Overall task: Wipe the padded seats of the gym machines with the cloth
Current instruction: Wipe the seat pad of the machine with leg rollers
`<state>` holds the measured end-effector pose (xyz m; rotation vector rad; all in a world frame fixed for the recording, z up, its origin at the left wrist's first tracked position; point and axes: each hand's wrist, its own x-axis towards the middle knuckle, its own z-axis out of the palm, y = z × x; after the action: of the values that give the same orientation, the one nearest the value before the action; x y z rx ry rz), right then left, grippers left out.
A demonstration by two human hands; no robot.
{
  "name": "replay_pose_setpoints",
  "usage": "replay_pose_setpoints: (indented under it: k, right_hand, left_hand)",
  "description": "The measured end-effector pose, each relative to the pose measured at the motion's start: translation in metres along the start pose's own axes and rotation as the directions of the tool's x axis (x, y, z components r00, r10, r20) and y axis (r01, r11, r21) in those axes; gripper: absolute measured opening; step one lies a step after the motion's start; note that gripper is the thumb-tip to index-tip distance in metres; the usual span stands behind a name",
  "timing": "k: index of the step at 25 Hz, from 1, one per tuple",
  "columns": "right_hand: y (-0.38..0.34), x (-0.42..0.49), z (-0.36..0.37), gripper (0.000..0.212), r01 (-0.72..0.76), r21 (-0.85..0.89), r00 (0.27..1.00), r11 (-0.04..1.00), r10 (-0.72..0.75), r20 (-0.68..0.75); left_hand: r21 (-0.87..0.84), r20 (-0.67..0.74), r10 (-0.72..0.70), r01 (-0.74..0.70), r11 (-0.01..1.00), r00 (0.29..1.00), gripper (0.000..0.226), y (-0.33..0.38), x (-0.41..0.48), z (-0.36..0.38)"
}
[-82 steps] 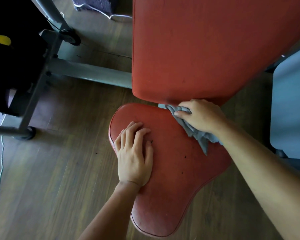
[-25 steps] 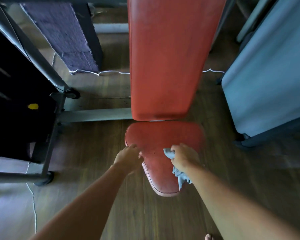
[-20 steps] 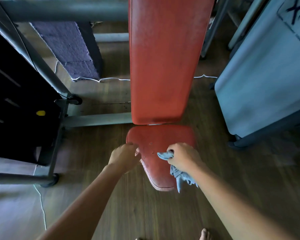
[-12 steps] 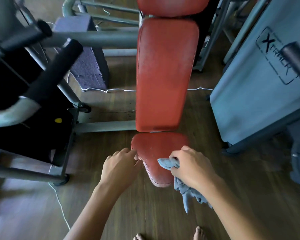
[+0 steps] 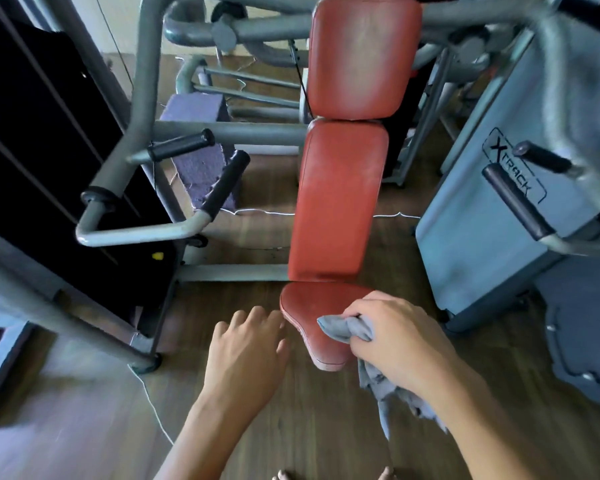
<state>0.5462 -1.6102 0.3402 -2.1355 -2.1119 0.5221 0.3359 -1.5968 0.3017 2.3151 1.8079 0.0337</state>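
1. The person's right hand (image 5: 400, 337) was clenched round a crumpled grey cloth (image 5: 347, 329). One fold poked out past the thumb, and the loose tail hung down below the wrist.
2. That hand and the cloth sat over the right side of the small red padded seat (image 5: 309, 306) of a grey-framed gym machine. Whether the cloth was actually pressed against the vinyl could not be told from the head view.
3. The left hand (image 5: 246, 348) was released and held nothing. Its fingers were relaxed and slightly spread, with the tips just beside the seat's left edge; contact with the edge could not be told.
4. Above the seat rose a long red padded backrest (image 5: 336, 202), topped by a shorter red head pad (image 5: 361, 57). Both looked dusty and pale in patches.
5. A grey lever arm with black foam grips (image 5: 224, 183) stood to the left. A pale blue-grey machine housing (image 5: 471, 237) stood to the right, well apart from the hands, all on a brown wooden floor (image 5: 291, 427).
6. Judged from this, the step in hand was the wipe of the seat pad, probably at or near its end, since the cloth was bunched rather than spread flat.
7. The next move would likely call for opening the cloth to a flat face. It could then be carried up onto the backrest with long strokes, or taken over to another machine's seat.
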Motion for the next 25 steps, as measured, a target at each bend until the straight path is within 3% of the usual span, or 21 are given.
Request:
replay_pose_setpoints:
  k: [8, 14, 19, 25]
  right_hand:
    - [-0.023, -0.026, -0.003, 0.017, 0.159, -0.039, 0.987, 0.986, -0.158, 0.043]
    - [-0.062, -0.020, 0.023, 0.008, 0.239, -0.044, 0.967, 0.970, -0.233, 0.101]
    - [-0.142, -0.016, 0.050, 0.014, 0.330, -0.007, 0.934, 0.944, -0.325, 0.146]
    - [-0.319, 0.018, 0.091, 0.020, 0.406, -0.042, 0.902, 0.913, -0.393, 0.178]
  left_hand:
    - [-0.290, -0.033, -0.207, 0.189, 0.938, 0.978, 0.024, -0.020, -0.061, -0.018]
    - [-0.220, -0.067, -0.315, 0.294, 0.930, 0.947, 0.027, -0.050, -0.108, -0.021]
    - [-0.245, -0.080, -0.415, 0.386, 0.889, 0.906, 0.023, -0.126, -0.139, -0.022]
    - [-0.259, -0.135, -0.491, 0.448, 0.856, 0.861, 0.027, -0.292, -0.177, -0.042]
